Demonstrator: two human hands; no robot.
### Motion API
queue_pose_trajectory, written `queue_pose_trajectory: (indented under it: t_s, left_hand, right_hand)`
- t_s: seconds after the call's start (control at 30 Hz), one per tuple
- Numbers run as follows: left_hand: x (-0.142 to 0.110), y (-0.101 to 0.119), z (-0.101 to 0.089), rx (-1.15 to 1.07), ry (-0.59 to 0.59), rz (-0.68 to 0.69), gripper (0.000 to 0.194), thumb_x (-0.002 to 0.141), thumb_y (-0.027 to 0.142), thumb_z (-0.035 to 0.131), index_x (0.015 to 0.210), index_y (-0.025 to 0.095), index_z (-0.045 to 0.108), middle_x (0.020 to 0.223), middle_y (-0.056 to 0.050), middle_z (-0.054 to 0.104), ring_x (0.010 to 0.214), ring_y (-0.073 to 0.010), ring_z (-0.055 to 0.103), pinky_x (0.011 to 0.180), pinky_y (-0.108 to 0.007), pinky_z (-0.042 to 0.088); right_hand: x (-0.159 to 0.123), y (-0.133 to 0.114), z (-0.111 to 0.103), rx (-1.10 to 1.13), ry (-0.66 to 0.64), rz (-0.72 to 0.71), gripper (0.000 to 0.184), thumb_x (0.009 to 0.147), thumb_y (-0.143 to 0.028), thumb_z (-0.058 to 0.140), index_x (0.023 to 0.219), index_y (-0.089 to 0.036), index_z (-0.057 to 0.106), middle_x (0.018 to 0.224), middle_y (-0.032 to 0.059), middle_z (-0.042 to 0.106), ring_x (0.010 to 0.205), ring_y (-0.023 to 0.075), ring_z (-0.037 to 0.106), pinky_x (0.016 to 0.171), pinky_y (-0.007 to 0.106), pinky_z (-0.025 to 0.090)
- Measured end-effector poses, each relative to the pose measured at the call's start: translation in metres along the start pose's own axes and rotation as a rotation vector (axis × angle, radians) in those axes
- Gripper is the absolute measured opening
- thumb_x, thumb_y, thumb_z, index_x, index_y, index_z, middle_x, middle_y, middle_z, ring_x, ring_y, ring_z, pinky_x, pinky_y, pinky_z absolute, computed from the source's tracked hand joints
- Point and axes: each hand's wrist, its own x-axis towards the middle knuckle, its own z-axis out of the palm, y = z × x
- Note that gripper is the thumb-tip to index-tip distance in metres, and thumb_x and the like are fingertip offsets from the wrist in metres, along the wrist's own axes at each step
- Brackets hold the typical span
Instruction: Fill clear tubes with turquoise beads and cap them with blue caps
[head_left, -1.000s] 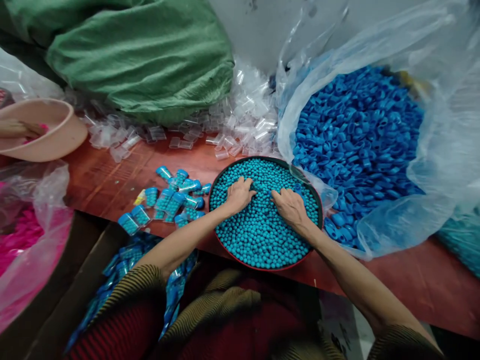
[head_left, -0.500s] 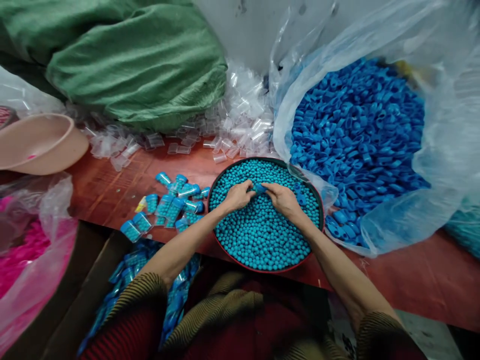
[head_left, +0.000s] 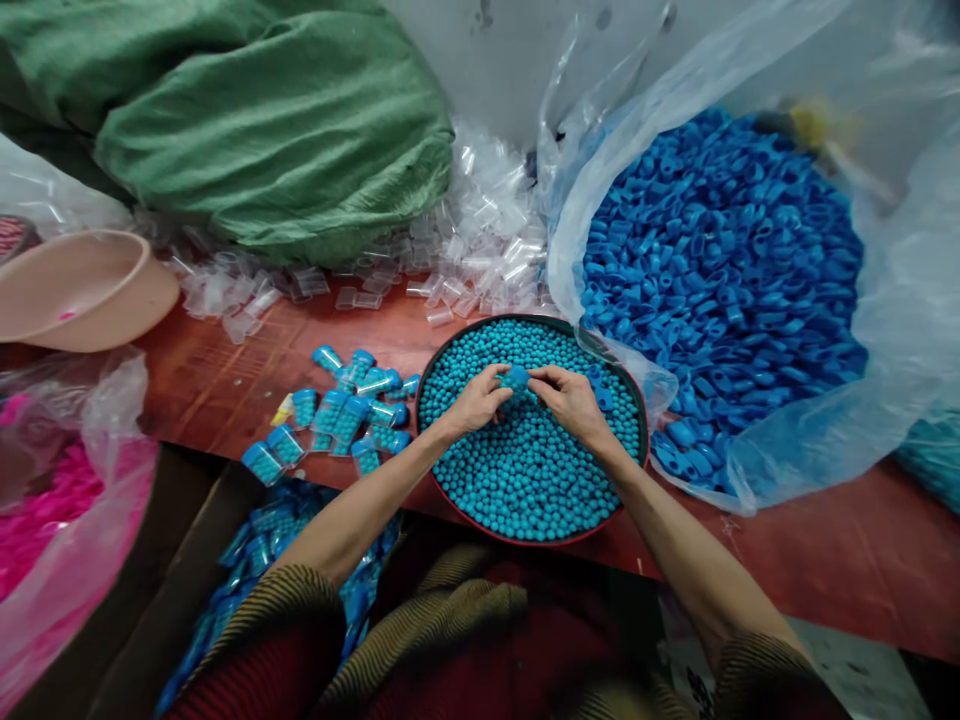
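A round dark tray [head_left: 634,400] filled with small teal balls [head_left: 525,470] sits at the near edge of a red-brown table. Above its far half, my left hand [head_left: 477,403] and my right hand [head_left: 572,402] meet, fingers pinched together on a small clear container with a blue cap [head_left: 516,380]. Left of the tray lies a cluster of filled, capped containers [head_left: 337,405].
A big clear bag of blue caps [head_left: 720,270] lies right of the tray. Empty clear containers [head_left: 480,240] are heaped behind it, by a green sack [head_left: 277,120]. A pink bowl [head_left: 82,290] and a bag of pink pieces [head_left: 45,510] are at left. A box of filled containers [head_left: 255,540] sits below the table edge.
Both hands lifted off the balls and came together over the tray, now holding a small capped container. Another person's hand left the pink bowl.
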Motion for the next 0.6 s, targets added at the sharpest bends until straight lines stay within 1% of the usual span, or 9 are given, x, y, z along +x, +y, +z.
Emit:
queue_pose_trajectory:
  t_s: [0.07,0.17,0.23,0.3,0.37,0.43,0.53,0.6]
  left_hand:
    - [-0.004,-0.001,0.001,-0.061,0.022,-0.014,0.042,0.080,0.022,0.051,0.121,0.017,0.044,0.074,0.003,0.053,0.048,-0.0071,0.049,0.042,-0.019,0.044]
    - [-0.008,0.000,0.001,-0.131,-0.007,-0.056,0.047,0.080,0.025,0.053,0.125,0.018,0.043,0.088,-0.001,0.059,0.056,-0.0080,0.055,0.045,-0.020,0.048]
    - [-0.010,0.002,0.000,-0.151,-0.033,-0.073,0.046,0.081,0.025,0.052,0.125,0.018,0.042,0.101,-0.005,0.060,0.058,-0.0084,0.057,0.045,-0.020,0.049]
    - [-0.011,0.002,0.001,-0.150,-0.038,-0.062,0.046,0.081,0.025,0.051,0.125,0.017,0.042,0.109,-0.008,0.060,0.056,-0.0075,0.057,0.042,-0.019,0.048]
    - [-0.012,0.001,0.002,-0.137,-0.016,-0.041,0.046,0.081,0.024,0.051,0.125,0.016,0.043,0.106,-0.007,0.060,0.051,-0.0054,0.054,0.038,-0.017,0.045]
    - [-0.013,0.000,0.005,-0.122,0.020,-0.023,0.048,0.080,0.023,0.052,0.127,0.016,0.043,0.097,-0.005,0.061,0.047,-0.0040,0.051,0.036,-0.015,0.041]
    - [-0.016,0.003,0.009,-0.110,0.050,-0.013,0.057,0.078,0.020,0.055,0.134,0.017,0.040,0.082,-0.001,0.059,0.045,-0.0039,0.048,0.034,-0.014,0.037]
    - [-0.018,0.007,0.010,-0.129,0.048,-0.021,0.061,0.077,0.019,0.057,0.135,0.017,0.040,0.078,0.001,0.058,0.043,-0.0035,0.047,0.034,-0.013,0.034]
  right_hand:
    - [0.000,-0.001,0.000,0.053,-0.005,0.048,0.025,0.075,-0.037,0.059,0.084,-0.017,0.072,0.063,-0.0014,0.063,0.053,0.0111,0.052,0.055,0.024,0.042]
    - [-0.002,-0.003,0.000,0.134,-0.008,0.093,0.027,0.072,-0.040,0.063,0.080,-0.017,0.071,0.058,-0.0017,0.062,0.048,0.0104,0.050,0.050,0.024,0.041]
    - [-0.004,-0.003,0.001,0.150,0.000,0.097,0.028,0.072,-0.042,0.063,0.080,-0.017,0.071,0.057,-0.0019,0.061,0.047,0.0105,0.049,0.049,0.024,0.040]
    - [-0.006,-0.003,0.003,0.114,0.006,0.077,0.026,0.074,-0.040,0.062,0.081,-0.017,0.072,0.056,-0.0021,0.061,0.048,0.0106,0.049,0.050,0.024,0.040]
    - [-0.009,-0.003,0.003,0.053,-0.007,0.044,0.024,0.075,-0.038,0.060,0.083,-0.018,0.072,0.059,-0.0018,0.062,0.050,0.0110,0.050,0.052,0.024,0.041]
    - [-0.010,-0.004,0.002,0.007,-0.025,0.014,0.024,0.077,-0.036,0.058,0.085,-0.019,0.073,0.061,-0.0015,0.063,0.053,0.0116,0.052,0.054,0.024,0.041]
    - [-0.012,-0.008,-0.002,-0.035,-0.043,-0.018,0.023,0.078,-0.034,0.056,0.085,-0.019,0.073,0.063,-0.0011,0.064,0.054,0.0123,0.053,0.055,0.025,0.042]
    - [-0.014,-0.012,-0.004,-0.062,-0.056,-0.054,0.022,0.078,-0.033,0.057,0.084,-0.020,0.073,0.066,0.0000,0.067,0.058,0.0136,0.057,0.058,0.025,0.044]
